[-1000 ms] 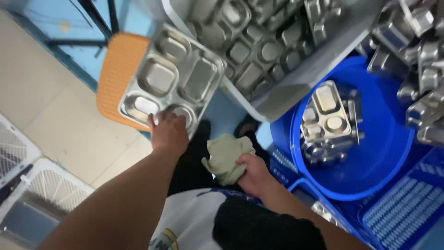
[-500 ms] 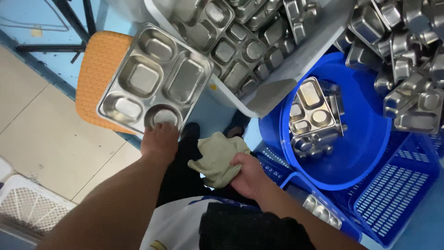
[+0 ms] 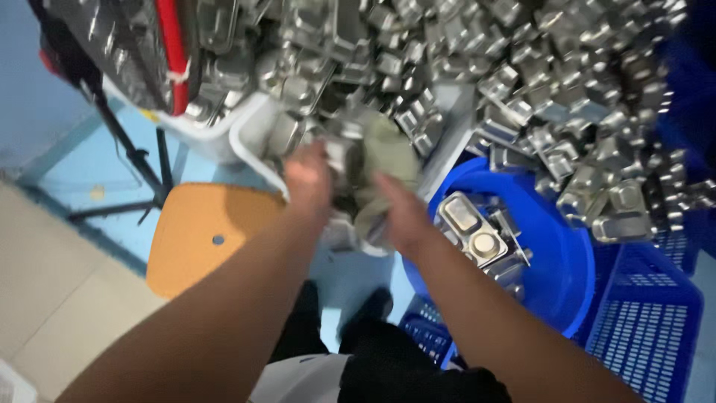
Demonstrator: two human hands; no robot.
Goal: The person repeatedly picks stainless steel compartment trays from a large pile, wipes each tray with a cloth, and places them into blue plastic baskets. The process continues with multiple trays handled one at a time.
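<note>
Below you the floor (image 3: 52, 283) is pale beige at the left, meeting a light blue painted strip (image 3: 119, 157) further in. An orange stool seat (image 3: 205, 235) stands on that blue part, with the black legs of a stand (image 3: 138, 168) just behind it. To your right sits a round blue tub (image 3: 567, 261) beside a blue slotted crate (image 3: 645, 328). A heap of steel trays (image 3: 537, 82) fills the top (much of it blurred). The light is dim and even.

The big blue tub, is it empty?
No, the blue tub has a few shiny metal trays lying inside it, near its left side.
</note>
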